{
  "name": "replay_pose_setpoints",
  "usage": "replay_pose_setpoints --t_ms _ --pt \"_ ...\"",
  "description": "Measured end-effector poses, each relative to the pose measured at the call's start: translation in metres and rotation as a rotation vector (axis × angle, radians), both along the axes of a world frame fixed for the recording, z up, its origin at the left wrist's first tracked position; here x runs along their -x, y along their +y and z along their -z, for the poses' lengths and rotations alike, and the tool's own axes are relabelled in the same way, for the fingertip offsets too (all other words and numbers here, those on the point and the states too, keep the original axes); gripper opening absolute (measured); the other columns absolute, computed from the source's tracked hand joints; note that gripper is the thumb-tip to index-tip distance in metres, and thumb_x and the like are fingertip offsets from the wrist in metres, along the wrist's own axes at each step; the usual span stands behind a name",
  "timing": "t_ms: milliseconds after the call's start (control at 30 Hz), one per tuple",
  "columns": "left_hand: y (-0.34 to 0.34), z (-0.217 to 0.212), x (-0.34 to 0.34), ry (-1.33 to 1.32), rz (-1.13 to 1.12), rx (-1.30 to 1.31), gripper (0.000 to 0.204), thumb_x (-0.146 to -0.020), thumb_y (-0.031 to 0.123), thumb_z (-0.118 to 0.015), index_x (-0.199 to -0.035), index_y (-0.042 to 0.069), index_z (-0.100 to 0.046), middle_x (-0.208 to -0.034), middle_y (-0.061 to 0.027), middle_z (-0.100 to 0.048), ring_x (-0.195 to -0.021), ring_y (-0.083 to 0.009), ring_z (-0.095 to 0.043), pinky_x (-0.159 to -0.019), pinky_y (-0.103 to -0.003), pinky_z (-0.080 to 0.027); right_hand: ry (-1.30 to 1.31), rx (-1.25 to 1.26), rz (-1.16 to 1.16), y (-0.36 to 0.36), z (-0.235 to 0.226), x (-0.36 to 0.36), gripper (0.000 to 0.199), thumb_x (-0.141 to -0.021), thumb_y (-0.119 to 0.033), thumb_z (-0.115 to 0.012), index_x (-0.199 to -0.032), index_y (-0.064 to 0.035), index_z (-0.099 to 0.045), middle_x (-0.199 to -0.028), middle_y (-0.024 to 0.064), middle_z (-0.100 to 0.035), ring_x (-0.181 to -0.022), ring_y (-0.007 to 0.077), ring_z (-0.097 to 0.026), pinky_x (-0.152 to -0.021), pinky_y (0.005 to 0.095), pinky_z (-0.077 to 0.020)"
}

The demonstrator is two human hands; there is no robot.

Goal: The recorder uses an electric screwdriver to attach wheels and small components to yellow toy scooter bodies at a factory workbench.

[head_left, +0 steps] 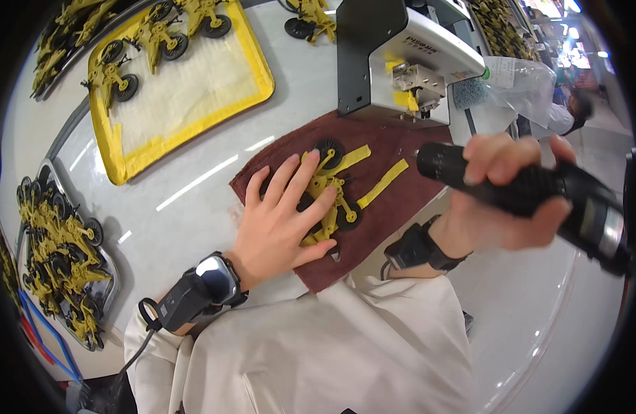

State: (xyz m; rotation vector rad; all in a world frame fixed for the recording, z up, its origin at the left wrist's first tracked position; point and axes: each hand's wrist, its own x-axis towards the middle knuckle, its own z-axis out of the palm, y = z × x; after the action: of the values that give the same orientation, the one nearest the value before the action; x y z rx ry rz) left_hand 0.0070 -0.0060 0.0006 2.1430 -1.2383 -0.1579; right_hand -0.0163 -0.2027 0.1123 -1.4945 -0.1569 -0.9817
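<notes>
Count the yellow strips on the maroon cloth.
2: an upper strip beside the yellow toy bike, and a lower strip further right. The left hand may hide more.

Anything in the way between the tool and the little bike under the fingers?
Nothing visible between the screwdriver in the right hand and the toy bike, except a yellow strip lying on the cloth. The left hand covers part of the bike.

The toy bike (pixel 321 185) is yellow-black; the cloth (pixel 383 141) maroon; the screwdriver (pixel 534 183) mostly black.
</notes>
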Motion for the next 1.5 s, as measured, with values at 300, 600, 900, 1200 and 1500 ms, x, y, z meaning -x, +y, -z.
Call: replay_pose_setpoints --t_ms 300,600,900,1200,1500 --pt "0.002 0.002 0.000 -0.004 -0.003 0.034 0.061 -0.065 0.044 -0.069 -0.116 0.014 -0.054 -0.140 -0.0194 -0.030 -0.123 -0.0359 -0.034 -0.097 -0.050 -0.025 -0.086 -0.159 0.089 -0.012 0.006 0.014 0.064 -0.084 -0.056 -0.046 -0.120 -0.0035 -0.035 -0.059 0.0088 -0.051 -0.043 0.0205 -0.046 -0.049 0.0368 -0.0413" --pt "0.003 0.000 0.001 0.001 -0.003 0.022 0.062 -0.064 0.042 -0.071 -0.118 0.017 -0.052 -0.140 -0.0177 -0.030 -0.124 -0.0342 -0.033 -0.096 -0.051 -0.026 0.096 -0.115 0.298 -0.029 0.044 0.000 0.047 -0.084 -0.030 -0.057 -0.111 0.0022 -0.035 -0.058 0.0096 -0.051 -0.045 0.0178 -0.050 -0.048 0.0316 -0.0453" --pt "0.003 0.006 -0.003 -0.010 -0.110 0.316 0.050 -0.066 0.028 -0.072 -0.111 0.014 -0.056 -0.129 -0.0135 -0.043 -0.117 -0.0336 -0.039 -0.094 -0.046 -0.030 -0.089 -0.248 -0.145 0.002 0.010 0.032 0.061 -0.084 -0.053 -0.052 -0.120 -0.0066 -0.036 -0.065 0.0090 -0.052 -0.050 0.0217 -0.049 -0.054 0.0355 -0.0400" --pt "0.007 0.010 -0.006 -0.014 -0.102 0.520 0.031 -0.061 0.008 -0.073 -0.090 0.013 -0.063 -0.119 -0.0087 -0.052 -0.114 -0.0315 -0.041 -0.089 -0.042 -0.035 -0.079 -0.346 -0.513 0.046 0.016 0.025 0.059 -0.085 -0.045 -0.052 -0.120 -0.0001 -0.037 -0.065 0.0040 -0.047 -0.048 0.0151 -0.046 -0.054 0.0310 -0.0391" --pt "0.009 0.009 -0.006 0.013 -0.100 0.506 0.024 -0.062 0.008 -0.074 -0.083 0.013 -0.064 -0.115 -0.0077 -0.055 -0.111 -0.0303 -0.044 -0.087 -0.041 -0.036 -0.078 -0.383 -0.414 0.041 0.017 0.029 0.068 -0.084 -0.054 -0.052 -0.124 -0.0034 -0.031 -0.066 0.0082 -0.050 -0.048 0.0210 -0.049 -0.054 0.0372 -0.0423"
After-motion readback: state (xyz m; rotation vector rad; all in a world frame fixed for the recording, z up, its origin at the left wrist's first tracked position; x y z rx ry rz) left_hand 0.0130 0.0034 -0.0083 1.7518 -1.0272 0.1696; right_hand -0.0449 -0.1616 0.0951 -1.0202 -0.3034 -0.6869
